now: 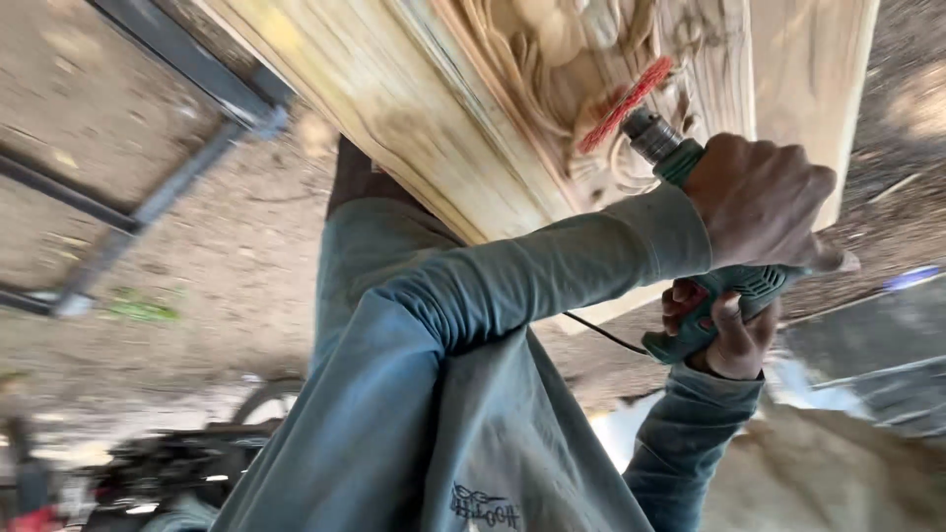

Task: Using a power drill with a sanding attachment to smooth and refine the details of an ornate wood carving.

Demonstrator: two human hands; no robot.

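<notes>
A pale carved wooden panel (463, 118) fills the top of the view, tilted. A green power drill (690, 163) with a red bristle brush wheel (623, 103) in its chuck presses on the carved relief. My left hand (764, 202), on a long grey-blue sleeve, wraps over the drill's body just behind the chuck. My right hand (727, 333) grips the drill's handle (690, 325) from below, fingers around the red trigger area. A black cord (606, 333) trails from the handle.
Dark metal frame bars (168, 192) lie on dusty ground at the left. A dark machine or cluttered gear (168, 473) sits at the lower left. Sawdust or sand (818, 473) piles at the lower right, beside grey slabs (877, 345).
</notes>
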